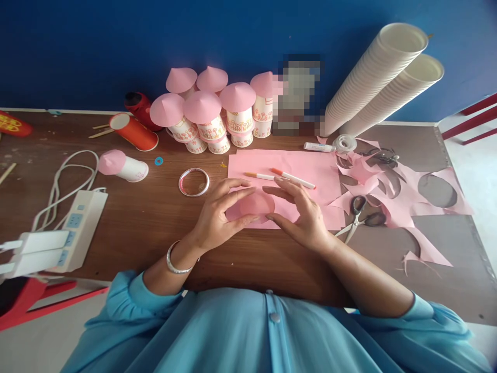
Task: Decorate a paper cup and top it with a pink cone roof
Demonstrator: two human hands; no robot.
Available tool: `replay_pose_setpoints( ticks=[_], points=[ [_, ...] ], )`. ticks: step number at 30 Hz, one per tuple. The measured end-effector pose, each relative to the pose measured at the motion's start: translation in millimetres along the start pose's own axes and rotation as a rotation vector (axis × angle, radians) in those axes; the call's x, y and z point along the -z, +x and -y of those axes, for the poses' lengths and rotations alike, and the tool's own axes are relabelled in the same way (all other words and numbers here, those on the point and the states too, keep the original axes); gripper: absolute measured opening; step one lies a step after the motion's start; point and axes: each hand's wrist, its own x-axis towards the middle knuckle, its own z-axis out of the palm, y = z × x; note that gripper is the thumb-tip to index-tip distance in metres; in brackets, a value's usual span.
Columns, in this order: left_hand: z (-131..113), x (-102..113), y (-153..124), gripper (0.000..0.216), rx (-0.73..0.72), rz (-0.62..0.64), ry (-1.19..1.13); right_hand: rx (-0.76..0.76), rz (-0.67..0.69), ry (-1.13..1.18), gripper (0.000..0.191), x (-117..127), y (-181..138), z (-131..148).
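Observation:
Between my two hands is a round pink paper cone (257, 204), low above the pink sheets and partly hidden by fingers. My left hand (223, 211) curves around its left side, thumb at the near edge and fingers at the far edge. On the other side my right hand (301, 215) holds it the same way, thumb below and fingers above. Beneath them lie stacked pink paper sheets (287, 165). An orange-capped marker (293, 178) and a yellow-tipped marker (260, 176) rest on the sheets, just beyond my fingertips.
Decorated paper-cup towers (212, 122) with pink cone roofs stand at the back. Tall cup stacks (373, 77), scissors (355, 220), clear tape (345, 143) and pink offcuts (404, 191) are right. Leftward are a tape ring (194, 182), a roofed cup (132, 169) and a power strip (83, 228).

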Motion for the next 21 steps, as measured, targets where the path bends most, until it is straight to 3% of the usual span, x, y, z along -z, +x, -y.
replay_pose_setpoints(
  ticks=[7, 21],
  points=[
    [1.8, -6.2, -0.9, 0.045, -0.145, -0.016, 0.151, 0.033, 0.012, -0.143, 0.068, -6.2, -2.1, -4.1],
    [0.8, -3.7, -2.1, 0.05, -0.131, 0.006, 0.178, 0.05, -0.007, -0.145, 0.074, -7.1, -1.6, 1.3]
  ],
)
